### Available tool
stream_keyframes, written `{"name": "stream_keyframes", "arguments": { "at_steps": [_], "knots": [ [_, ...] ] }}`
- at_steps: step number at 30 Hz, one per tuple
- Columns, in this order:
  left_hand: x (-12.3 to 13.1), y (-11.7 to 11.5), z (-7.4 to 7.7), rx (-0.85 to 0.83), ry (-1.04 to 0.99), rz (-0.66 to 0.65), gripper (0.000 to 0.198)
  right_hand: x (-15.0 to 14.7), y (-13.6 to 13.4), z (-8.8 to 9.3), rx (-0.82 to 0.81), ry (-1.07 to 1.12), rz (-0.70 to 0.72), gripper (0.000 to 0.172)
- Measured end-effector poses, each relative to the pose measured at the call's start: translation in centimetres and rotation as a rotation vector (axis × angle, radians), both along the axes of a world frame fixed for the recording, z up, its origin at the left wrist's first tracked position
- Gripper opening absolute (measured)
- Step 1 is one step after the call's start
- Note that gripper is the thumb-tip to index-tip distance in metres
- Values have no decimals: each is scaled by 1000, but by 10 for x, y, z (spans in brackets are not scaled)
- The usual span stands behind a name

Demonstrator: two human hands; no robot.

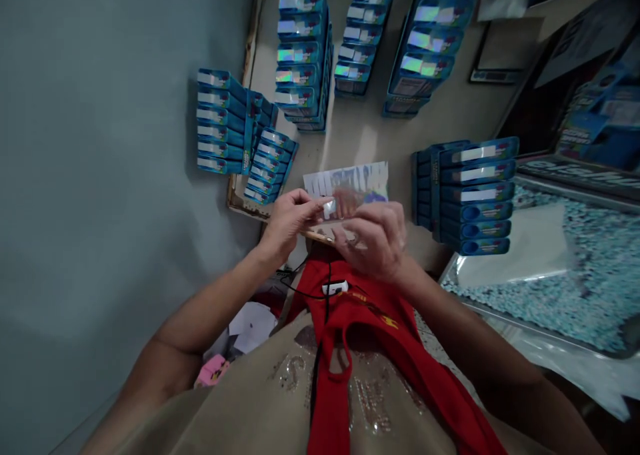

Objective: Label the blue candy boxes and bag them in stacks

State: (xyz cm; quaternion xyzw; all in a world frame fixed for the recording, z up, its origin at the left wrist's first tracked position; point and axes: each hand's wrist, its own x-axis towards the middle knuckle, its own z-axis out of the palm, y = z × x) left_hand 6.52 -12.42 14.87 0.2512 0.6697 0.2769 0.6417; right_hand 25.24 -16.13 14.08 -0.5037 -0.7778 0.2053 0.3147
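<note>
1. A sheet of stickers [350, 183] is held just above the surface [360, 131], between stacks of blue boxes.
2. The left hand [286, 220] is closed in a pinch on the sheet's near left edge, where a small sticker [329, 207] appears to be gripped at the fingertips.
3. The right hand [377, 238] is curled against the sheet's lower right part; whether it grips the sheet cannot be told.
4. The sheet is judged light, thin and floppy, easily creased; it is best supported at two edges.
5. Blue boxes [473, 198] are stacked just to the right, more [235, 125] to the left.
6. A tray of small pale pieces [575, 288] lies further right.
</note>
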Motion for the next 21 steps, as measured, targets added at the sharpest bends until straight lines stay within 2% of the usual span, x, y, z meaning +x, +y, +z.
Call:
{"name": "stream_keyframes", "arguments": {
  "at_steps": [2,4,6,8,10,12,15,18,21],
  "knots": [
    [-2,-1,-14,152,215,-25,54,-10,1,-5,-125,88,-162,12],
    [-7,0,-29,278,442,-42,56,-19,2,-11,-284,209,-261,17],
    [-12,0,-42,319,601,-45,58,-27,3,-19,-412,298,-324,18],
    [-16,1,-50,302,642,-33,59,-32,2,-28,-387,313,-350,14],
    [-20,0,-54,225,510,10,59,-34,-1,-36,-239,254,-285,9],
    [-20,-1,-52,97,267,66,60,-34,-4,-43,-140,146,-152,13],
    [-17,-3,-44,-54,28,95,62,-35,-6,-54,-156,-6,-30,17],
    [-12,-4,-36,-102,-32,71,59,-38,-7,-63,-197,-37,-10,19],
    [-8,-4,-33,-134,-74,48,57,-40,-8,-67,-218,-38,-35,23]
  ]
}}
